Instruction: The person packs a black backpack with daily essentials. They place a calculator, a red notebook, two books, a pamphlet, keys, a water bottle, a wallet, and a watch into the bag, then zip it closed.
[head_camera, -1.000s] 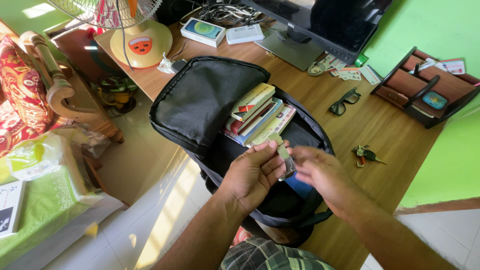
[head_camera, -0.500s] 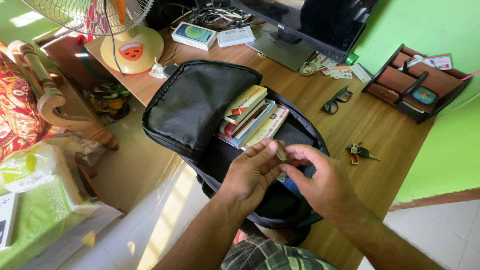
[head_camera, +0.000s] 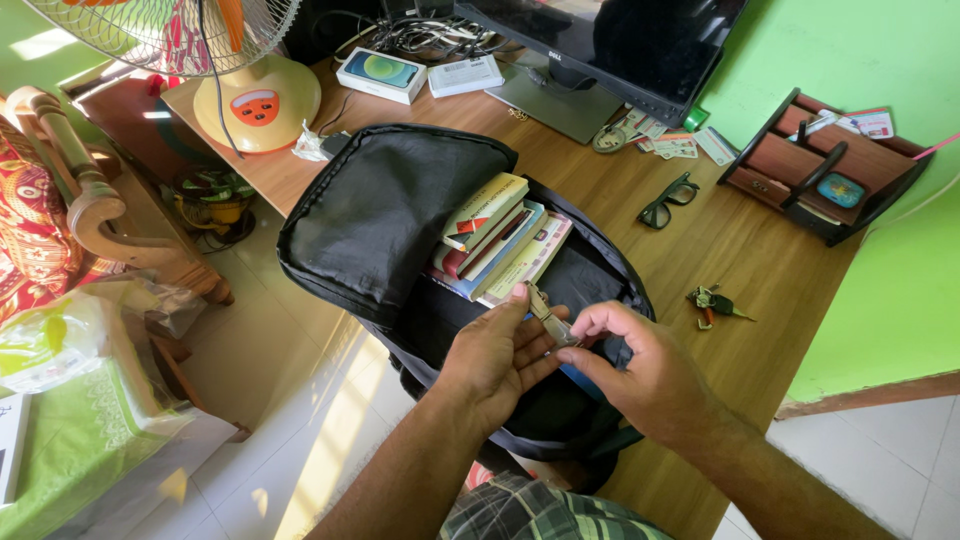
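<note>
Pinching a slim metal strip (head_camera: 549, 318), both hands' (head_camera: 500, 355) grips close above the black fabric backpack (head_camera: 390, 210).

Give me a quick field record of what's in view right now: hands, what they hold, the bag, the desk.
left hand: pinches a small flat metallic strip at its upper end, over the bag
right hand: fingertips on the strip's lower end
bag: black fabric backpack, unzipped, flap folded back, on the wooden desk
bag contents: stack of books, spines up
desk right of bag: black-framed glasses, bunch of keys, dark wooden rack
desk rear: dark monitor, yellow-based table fan
</note>
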